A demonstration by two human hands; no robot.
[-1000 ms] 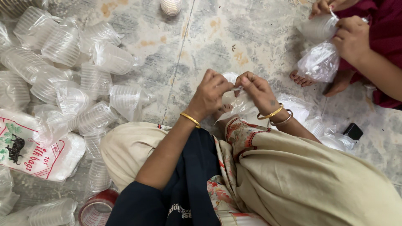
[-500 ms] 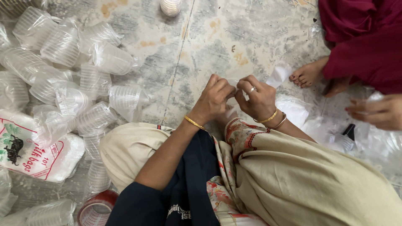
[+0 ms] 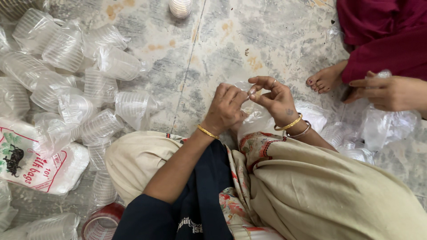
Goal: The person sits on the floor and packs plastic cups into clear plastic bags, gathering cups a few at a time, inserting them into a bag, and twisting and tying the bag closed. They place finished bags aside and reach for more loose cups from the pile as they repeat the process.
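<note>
Left hand (image 3: 227,109): curled over the top of a clear plastic bag (image 3: 258,120), fingers pinched tight on its neck, so the grip is closed on the bag. Thin gold bangle (image 3: 207,131) on the wrist.

Right hand (image 3: 275,98): right next to the left one, fingertips touching it. Thumb and forefinger are nipped narrow on the twisted mouth of the same bag, other fingers arched up. Two bangles (image 3: 293,126) on this wrist, one gold, one silvery.

Bag: sits between both hands and the person's knee, resting against the beige cloth (image 3: 320,186) over the lap. Looks like it has clear stuff inside, can't make out exactly what.

Floor (image 3: 222,40): mottled grey stone with a seam running down it, everything's lying straight on it.

Left side: big heap of bagged clear plastic cups (image 3: 66,49), stacks lying on their sides every which way. One bagged stack (image 3: 133,106) is nearest the left hand but well apart from it.

Lower left: white printed packet (image 3: 40,164) flat on the floor, and a red-rimmed roll (image 3: 101,222) partly cut off at the bottom edge.

Top edge: one upright stack of cups (image 3: 180,6).

Other person: top right, maroon clothes (image 3: 387,35), bare foot (image 3: 327,78) on the floor, their hand (image 3: 387,91) clutching another crumpled clear bag (image 3: 387,126).
</note>
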